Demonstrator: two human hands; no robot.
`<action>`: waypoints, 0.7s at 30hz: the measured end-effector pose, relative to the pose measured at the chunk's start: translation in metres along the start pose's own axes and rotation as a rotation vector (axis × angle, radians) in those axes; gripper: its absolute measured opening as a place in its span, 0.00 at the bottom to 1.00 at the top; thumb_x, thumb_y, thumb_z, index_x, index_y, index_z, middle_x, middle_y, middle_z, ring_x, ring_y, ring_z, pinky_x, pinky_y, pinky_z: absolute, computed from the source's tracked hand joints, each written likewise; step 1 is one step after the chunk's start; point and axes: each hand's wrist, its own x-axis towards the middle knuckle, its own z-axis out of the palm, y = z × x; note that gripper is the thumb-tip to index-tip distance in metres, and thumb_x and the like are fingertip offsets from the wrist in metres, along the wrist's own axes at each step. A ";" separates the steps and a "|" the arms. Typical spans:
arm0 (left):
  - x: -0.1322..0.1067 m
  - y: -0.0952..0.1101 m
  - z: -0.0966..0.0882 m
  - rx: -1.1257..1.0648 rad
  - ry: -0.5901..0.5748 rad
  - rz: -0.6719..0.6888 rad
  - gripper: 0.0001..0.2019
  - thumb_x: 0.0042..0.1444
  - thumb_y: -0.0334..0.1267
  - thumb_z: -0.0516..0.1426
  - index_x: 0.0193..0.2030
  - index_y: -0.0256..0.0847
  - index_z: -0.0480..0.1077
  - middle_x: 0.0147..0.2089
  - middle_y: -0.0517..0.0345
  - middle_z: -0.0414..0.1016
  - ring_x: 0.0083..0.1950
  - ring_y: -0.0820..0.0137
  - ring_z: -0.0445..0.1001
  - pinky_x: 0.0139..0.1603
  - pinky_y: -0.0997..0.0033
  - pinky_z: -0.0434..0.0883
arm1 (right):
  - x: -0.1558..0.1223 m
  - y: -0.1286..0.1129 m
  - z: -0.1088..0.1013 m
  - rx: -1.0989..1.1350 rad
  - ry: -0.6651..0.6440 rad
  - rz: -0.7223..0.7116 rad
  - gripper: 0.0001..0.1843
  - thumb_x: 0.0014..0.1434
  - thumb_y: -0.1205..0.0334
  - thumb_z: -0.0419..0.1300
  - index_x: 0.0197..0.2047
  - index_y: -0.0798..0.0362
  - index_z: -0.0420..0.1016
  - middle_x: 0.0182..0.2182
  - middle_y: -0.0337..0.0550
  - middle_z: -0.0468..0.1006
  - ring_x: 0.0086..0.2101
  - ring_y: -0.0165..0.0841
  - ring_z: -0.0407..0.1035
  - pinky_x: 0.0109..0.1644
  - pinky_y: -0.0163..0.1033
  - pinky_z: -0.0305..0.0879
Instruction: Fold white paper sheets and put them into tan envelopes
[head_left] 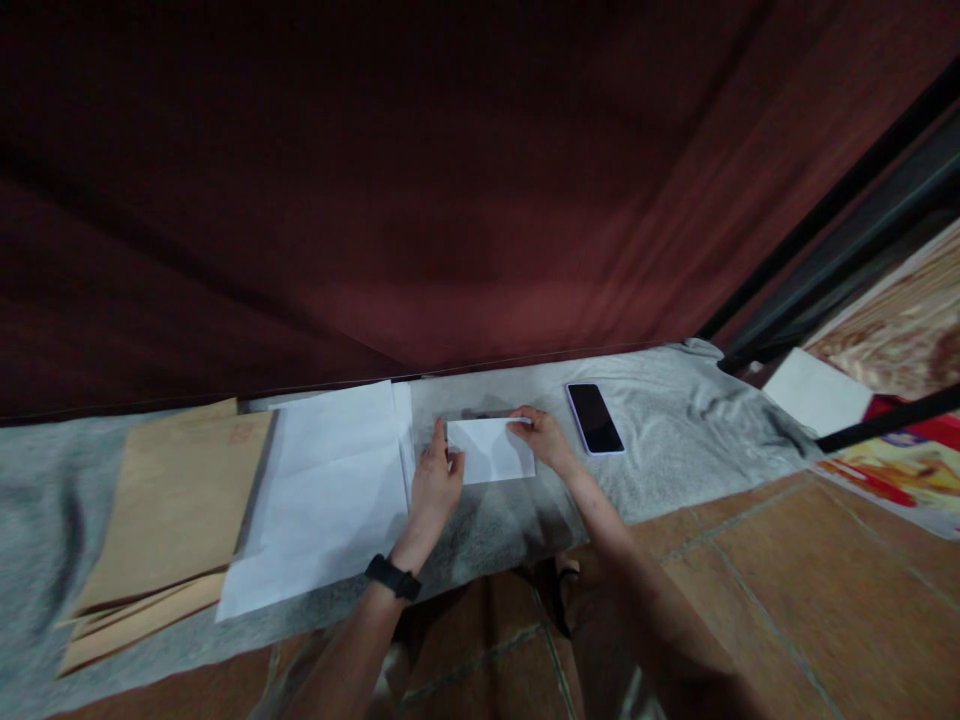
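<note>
A folded white sheet of paper (491, 452) lies in front of me on the grey cloth. My left hand (439, 472), with a dark watch on its wrist, is at the paper's left edge, thumb and fingers closed about that side. At the upper right corner, my right hand (541, 435) pinches the paper between thumb and fingers. Left of my hands rests a stack of larger white sheets (322, 500). A phone (595, 418) with a dark screen and a pale purple case lies just right of my right hand.
Brown envelopes (176, 500) are piled at the far left, partly beside the white sheets. The grey cloth (675, 430) covers a narrow surface against a dark red curtain (465, 200). Black bars (847, 210) and a colourful printed package (907, 465) stand at the right, above the tiled floor (772, 590).
</note>
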 end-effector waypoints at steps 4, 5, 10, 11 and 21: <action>0.007 -0.001 -0.002 -0.321 -0.024 -0.175 0.31 0.58 0.36 0.55 0.70 0.34 0.60 0.31 0.60 0.76 0.30 0.68 0.74 0.37 0.67 0.73 | 0.001 -0.003 -0.003 0.386 0.128 0.152 0.18 0.52 0.53 0.65 0.45 0.51 0.76 0.28 0.34 0.77 0.29 0.32 0.71 0.33 0.34 0.66; 0.008 -0.002 -0.001 -0.392 -0.016 -0.203 0.31 0.58 0.36 0.56 0.69 0.34 0.61 0.30 0.61 0.75 0.29 0.69 0.73 0.34 0.68 0.72 | 0.000 -0.004 -0.003 0.460 0.144 0.197 0.21 0.50 0.51 0.67 0.46 0.51 0.76 0.29 0.34 0.78 0.29 0.32 0.71 0.32 0.34 0.67; 0.011 -0.002 -0.001 -0.544 0.064 -0.263 0.31 0.58 0.40 0.57 0.69 0.37 0.61 0.33 0.60 0.76 0.29 0.70 0.73 0.31 0.71 0.70 | -0.009 -0.005 -0.006 0.613 -0.077 0.350 0.22 0.45 0.48 0.71 0.41 0.52 0.79 0.36 0.43 0.82 0.35 0.37 0.76 0.32 0.37 0.72; 0.011 0.000 -0.002 -0.556 0.066 -0.280 0.30 0.58 0.40 0.57 0.68 0.37 0.62 0.34 0.59 0.77 0.31 0.70 0.74 0.31 0.71 0.71 | -0.011 -0.005 -0.007 0.622 -0.110 0.352 0.22 0.44 0.48 0.71 0.40 0.52 0.80 0.37 0.43 0.83 0.36 0.38 0.76 0.32 0.37 0.73; 0.003 0.012 0.001 -0.692 -0.164 -0.431 0.24 0.55 0.32 0.60 0.60 0.36 0.65 0.28 0.62 0.77 0.22 0.74 0.73 0.23 0.76 0.67 | -0.009 0.000 -0.001 0.579 -0.020 0.317 0.16 0.48 0.51 0.68 0.37 0.54 0.79 0.32 0.42 0.82 0.33 0.36 0.76 0.29 0.37 0.75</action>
